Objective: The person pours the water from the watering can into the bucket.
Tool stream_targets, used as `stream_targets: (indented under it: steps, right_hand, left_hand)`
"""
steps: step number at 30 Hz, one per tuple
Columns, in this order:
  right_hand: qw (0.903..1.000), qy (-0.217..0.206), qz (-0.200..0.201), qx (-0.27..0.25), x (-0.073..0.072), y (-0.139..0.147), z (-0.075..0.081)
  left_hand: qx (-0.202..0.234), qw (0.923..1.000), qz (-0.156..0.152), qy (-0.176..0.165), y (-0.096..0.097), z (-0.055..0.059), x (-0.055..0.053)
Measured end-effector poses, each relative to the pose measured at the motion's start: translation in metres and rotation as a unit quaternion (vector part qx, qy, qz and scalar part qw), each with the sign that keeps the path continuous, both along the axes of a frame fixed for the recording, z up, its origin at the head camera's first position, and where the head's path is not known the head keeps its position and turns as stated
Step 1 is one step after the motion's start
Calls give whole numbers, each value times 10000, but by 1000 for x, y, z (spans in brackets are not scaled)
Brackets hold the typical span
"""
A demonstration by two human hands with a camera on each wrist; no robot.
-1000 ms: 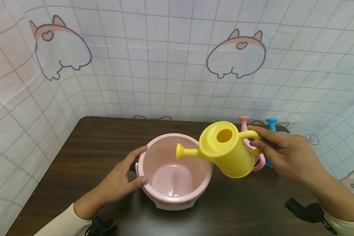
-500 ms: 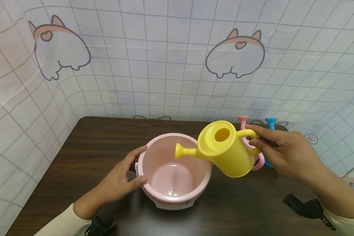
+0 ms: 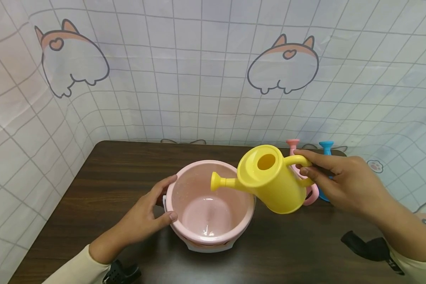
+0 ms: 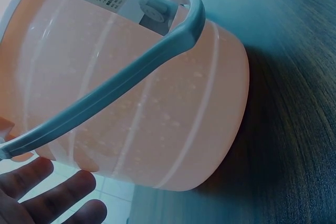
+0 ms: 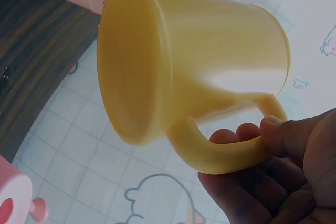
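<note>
My right hand (image 3: 348, 185) grips the handle of a yellow watering can (image 3: 280, 193), which is tilted with its spout over a pink bucket (image 3: 179, 230). The right wrist view shows the fingers curled round the handle of the yellow can (image 5: 226, 45). My left hand (image 3: 142, 219) rests against the bucket's left rim, thumb and fingers spread along it. In the left wrist view its fingertips (image 4: 81, 182) lie by the side of the bucket (image 4: 152, 108), below a swung-down carrying handle. Drops cling to the bucket wall. Whether water flows from the spout I cannot tell.
Behind my right hand stand a pink watering can (image 3: 293, 146) and a blue watering can (image 3: 326, 148), both partly hidden. All rest on a dark wooden table (image 3: 127, 165). A white gridded curtain (image 3: 198, 79) with cartoon animals hangs behind and at both sides.
The yellow watering can and my right hand have shifted very slightly left, the can tipping a touch more. My left hand stays at the bucket.
</note>
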State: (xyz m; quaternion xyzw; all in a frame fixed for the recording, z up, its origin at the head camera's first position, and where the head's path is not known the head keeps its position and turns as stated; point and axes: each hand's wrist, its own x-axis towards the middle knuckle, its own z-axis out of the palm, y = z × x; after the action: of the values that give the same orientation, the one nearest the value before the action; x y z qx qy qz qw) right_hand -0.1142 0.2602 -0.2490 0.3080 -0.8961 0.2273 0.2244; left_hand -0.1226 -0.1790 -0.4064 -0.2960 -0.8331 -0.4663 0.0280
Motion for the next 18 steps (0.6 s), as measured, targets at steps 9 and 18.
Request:
stream_targets:
  steps: [9,18]
  right_hand:
    - [9999,21,146,39,-1,0,2]
    - [9998,70,77,175,-1,-1,4]
  left_hand:
    - [30,10000,-1,16,0,-1,-1]
    - [16,10000,44,-5,1,0,0]
